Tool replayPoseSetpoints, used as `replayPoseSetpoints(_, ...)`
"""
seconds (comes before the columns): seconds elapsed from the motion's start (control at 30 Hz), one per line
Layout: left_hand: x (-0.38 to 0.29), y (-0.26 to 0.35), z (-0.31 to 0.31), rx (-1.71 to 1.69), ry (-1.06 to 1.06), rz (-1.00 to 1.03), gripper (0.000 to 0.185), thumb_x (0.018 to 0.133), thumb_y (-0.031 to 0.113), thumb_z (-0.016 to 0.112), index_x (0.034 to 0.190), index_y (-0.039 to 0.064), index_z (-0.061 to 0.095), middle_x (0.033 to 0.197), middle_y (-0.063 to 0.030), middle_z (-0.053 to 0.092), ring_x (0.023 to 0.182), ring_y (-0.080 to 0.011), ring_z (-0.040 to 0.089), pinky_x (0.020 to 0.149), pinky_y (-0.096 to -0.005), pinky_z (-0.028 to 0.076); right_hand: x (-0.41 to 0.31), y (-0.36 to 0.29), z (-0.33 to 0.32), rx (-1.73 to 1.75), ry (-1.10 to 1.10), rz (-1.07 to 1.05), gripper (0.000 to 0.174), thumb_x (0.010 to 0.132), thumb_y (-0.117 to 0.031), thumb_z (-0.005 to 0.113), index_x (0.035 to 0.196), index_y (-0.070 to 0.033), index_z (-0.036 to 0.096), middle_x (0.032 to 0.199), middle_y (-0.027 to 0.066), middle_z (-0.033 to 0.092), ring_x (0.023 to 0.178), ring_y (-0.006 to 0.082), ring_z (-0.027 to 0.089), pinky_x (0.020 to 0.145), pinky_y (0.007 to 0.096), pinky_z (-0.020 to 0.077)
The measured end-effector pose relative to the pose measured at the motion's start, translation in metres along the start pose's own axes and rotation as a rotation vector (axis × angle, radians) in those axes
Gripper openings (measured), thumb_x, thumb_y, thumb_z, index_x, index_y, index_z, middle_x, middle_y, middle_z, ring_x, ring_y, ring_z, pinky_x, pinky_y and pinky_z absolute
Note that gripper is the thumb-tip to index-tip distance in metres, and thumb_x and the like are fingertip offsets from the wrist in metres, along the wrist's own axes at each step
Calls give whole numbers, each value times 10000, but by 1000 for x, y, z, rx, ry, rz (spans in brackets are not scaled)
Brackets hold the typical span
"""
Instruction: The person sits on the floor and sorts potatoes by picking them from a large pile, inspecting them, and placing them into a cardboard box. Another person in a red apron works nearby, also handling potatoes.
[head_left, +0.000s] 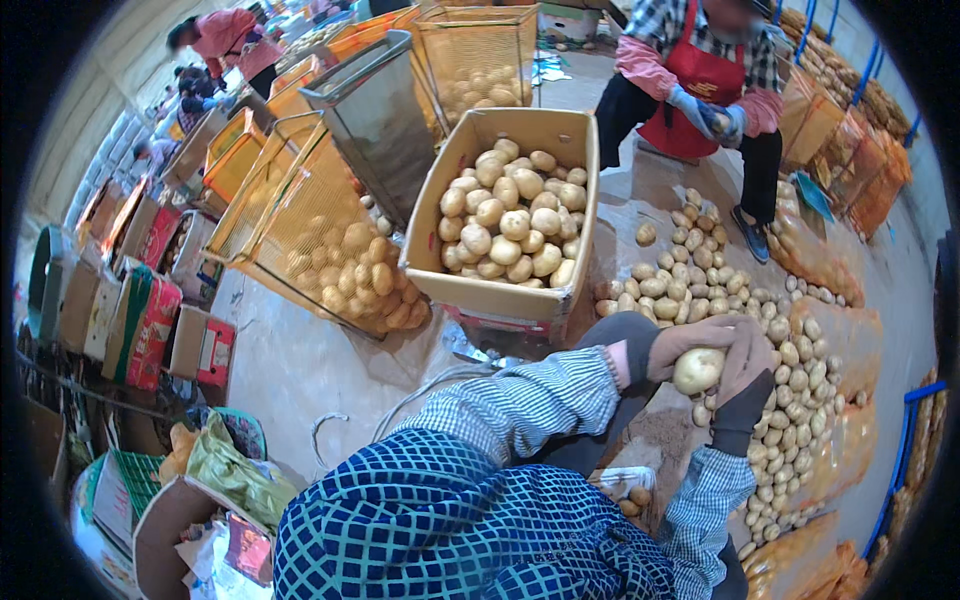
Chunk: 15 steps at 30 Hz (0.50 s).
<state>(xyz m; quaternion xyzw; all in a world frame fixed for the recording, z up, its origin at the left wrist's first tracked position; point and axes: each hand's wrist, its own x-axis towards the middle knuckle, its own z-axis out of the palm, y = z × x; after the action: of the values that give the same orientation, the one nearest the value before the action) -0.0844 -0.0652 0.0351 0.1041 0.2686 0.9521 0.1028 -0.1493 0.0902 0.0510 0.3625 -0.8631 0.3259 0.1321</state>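
A large pale potato (698, 371) is held between my two gloved hands. My left hand (679, 346), in a brown glove, is closed around its upper left side. Over its right side curl the fingers of my right hand (750, 358), gloved alike. Below and around my hands a heap of loose potatoes (795, 390) spreads across the floor. To the left of the heap stands an open cardboard box (501, 294), filled with potatoes (510, 217). My checked sleeves and blue patterned clothing fill the lower middle.
Left of the box stand an orange mesh bag of potatoes (345, 277) on a frame and a tall grey bin (375, 120). A co-worker in a red apron (694, 82) sits opposite, gloved hands together. Filled mesh bags (832, 442) line the right side. A cord (405, 397) lies on the floor.
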Motion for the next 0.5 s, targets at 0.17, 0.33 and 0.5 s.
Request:
replayPoseSetpoints(0.17,-107,54,-21,-126,142,79,561,1082,392,491,1540,77,419,1218,-209,685,828,-259,759,619,-386,651,-7,-60,12,411,39,56,362,1038,-156,545,1355,2,619,1256,168,668,1117,296,654,975,386,514)
replayPoseSetpoints(0.33,-267,221,-37,685,697,712,502,1048,319,535,1462,42,476,1178,-197,695,871,-266,734,717,-380,619,-28,-12,12,384,-57,125,353,1010,-150,599,1306,35,648,1180,169,717,1054,242,685,948,355,531)
replayPoseSetpoints(0.5,-430,404,-44,2007,1663,564,443,1013,246,579,1383,7,534,1138,-185,706,914,-273,708,814,-374,587,-102,78,15,336,-120,428,295,998,-167,601,1161,52,711,1038,167,741,952,216,674,885,358,531)
